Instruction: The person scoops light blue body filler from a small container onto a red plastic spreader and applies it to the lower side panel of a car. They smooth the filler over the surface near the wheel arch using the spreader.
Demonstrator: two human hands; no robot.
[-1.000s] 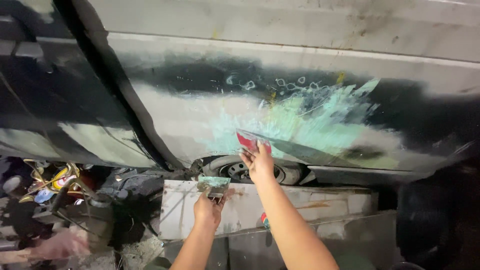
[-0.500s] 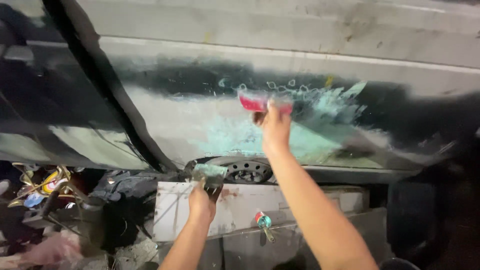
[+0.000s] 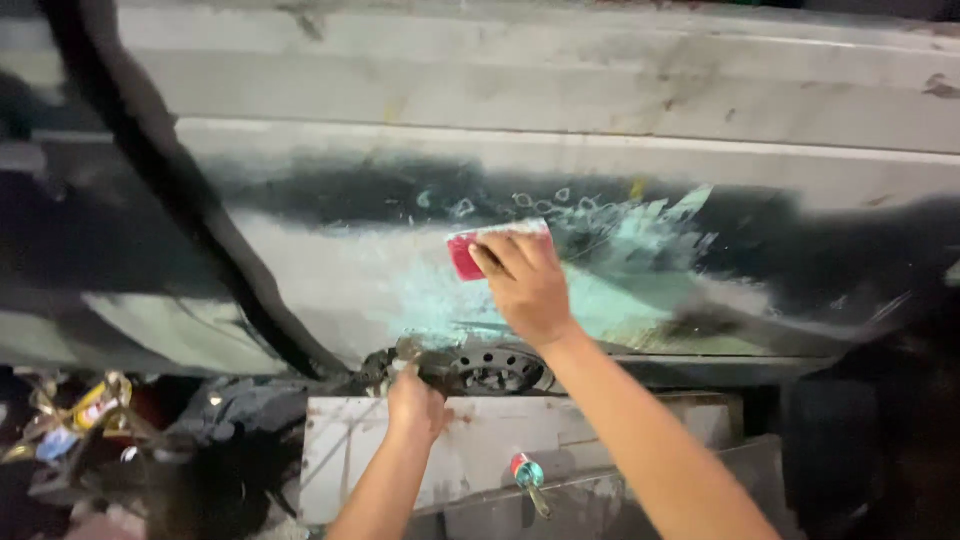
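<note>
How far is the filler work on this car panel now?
Done: a pale green filler patch already covers part of the car panel. In hand: the right hand presses a red spreader on the patch; the left hand holds a small board, too blurred to detail. Left: dark, bare-looking areas surround the patch.

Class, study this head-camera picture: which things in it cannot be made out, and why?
- Red spreader: mostly covered by the right hand.
- Object in the left hand: hidden by its fingers.
- Clutter at lower left: dark and blurred.
- Small tool on the board: too small.
- Car panel: cut off by the edges.
</note>
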